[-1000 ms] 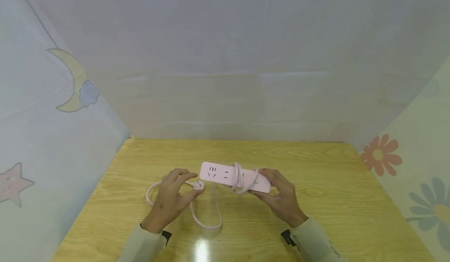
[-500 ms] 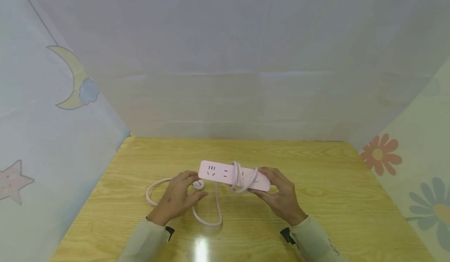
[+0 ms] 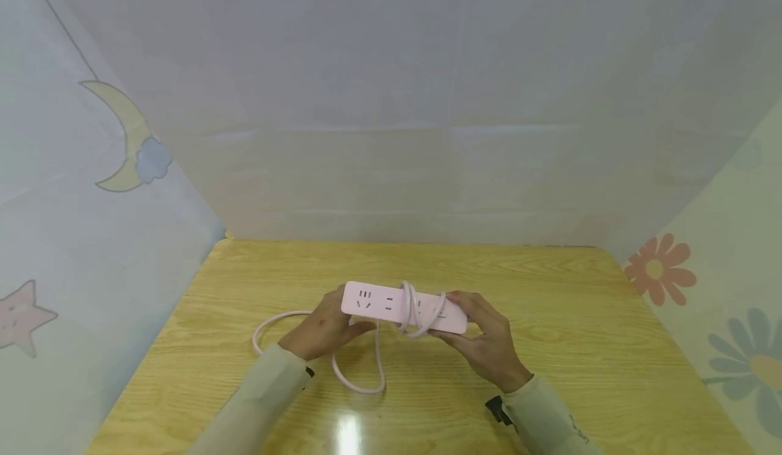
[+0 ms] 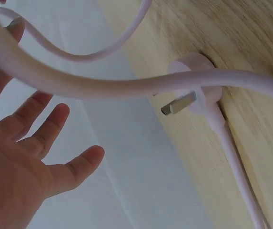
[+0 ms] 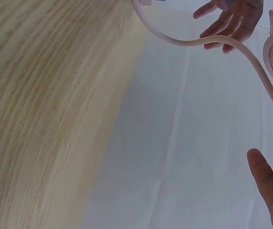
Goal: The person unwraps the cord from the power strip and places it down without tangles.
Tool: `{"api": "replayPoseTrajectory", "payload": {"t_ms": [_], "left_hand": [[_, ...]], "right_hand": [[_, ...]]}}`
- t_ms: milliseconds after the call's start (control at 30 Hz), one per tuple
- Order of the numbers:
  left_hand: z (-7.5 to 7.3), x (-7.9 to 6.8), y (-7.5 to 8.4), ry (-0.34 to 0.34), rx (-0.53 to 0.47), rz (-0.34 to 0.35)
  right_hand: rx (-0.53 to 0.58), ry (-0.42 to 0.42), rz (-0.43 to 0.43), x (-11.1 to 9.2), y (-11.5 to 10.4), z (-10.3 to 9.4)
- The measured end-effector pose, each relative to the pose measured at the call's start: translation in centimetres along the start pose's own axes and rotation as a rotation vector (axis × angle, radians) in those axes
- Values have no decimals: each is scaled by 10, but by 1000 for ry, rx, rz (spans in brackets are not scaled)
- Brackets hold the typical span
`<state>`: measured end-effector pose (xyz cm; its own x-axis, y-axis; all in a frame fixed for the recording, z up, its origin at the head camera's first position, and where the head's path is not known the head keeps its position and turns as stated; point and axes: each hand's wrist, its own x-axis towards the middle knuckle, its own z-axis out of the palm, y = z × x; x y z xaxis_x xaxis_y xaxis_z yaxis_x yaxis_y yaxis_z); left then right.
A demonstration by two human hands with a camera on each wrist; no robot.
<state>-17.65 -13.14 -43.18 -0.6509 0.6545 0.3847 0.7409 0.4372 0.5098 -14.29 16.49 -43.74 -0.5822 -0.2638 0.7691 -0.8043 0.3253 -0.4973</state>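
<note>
A pink power strip (image 3: pixel 374 301), with part of its cord wound round its right half, is held up over the table, tilted slightly down to the right. My right hand (image 3: pixel 489 346) grips its right end between thumb and fingers. My left hand (image 3: pixel 324 326) is at the strip's left end, partly hidden behind it. In the left wrist view its fingers are spread and hold nothing. The plug (image 4: pixel 189 63) lies on the table there, metal prongs showing, with a stretch of cord (image 4: pixel 103 88) passing in front. The strip hides the plug in the head view.
The wooden table (image 3: pixel 550 292) has a pale cloth wall (image 3: pixel 391 170) behind it and printed cloth at both sides. Loose cord (image 3: pixel 360 390) loops down in front of the strip, and another loop lies left of my left hand.
My left hand has left the plug's side and moved right and away from me, to behind the strip's left end. The right hand still holds the strip, nearly unmoved.
</note>
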Motion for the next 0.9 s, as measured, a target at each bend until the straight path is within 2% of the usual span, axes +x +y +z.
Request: {"api": "replayPoseTrajectory", "payload": {"t_ms": [167,367,467,600,700,800,900], "left_hand": [[8,5,-2,16,-4,86],[14,6,-4,58,116,196],[17,7,-5,59,154,234],[19,9,-4,50,146,233],[19,13,-2,73,101,222],[18,16,1,113,-12,191],[16,16,3,121,-146,102]], "right_hand": [[9,-3,13,0,0,1],[11,3,11,-1,1,0],[13,1,14,-1,0,0],[18,-1,10,-1,-1,1],[25,4,-6,-1,-1,3],[29,15,-35,-1,-1,4],[21,19,-61,0,-2,4]]}}
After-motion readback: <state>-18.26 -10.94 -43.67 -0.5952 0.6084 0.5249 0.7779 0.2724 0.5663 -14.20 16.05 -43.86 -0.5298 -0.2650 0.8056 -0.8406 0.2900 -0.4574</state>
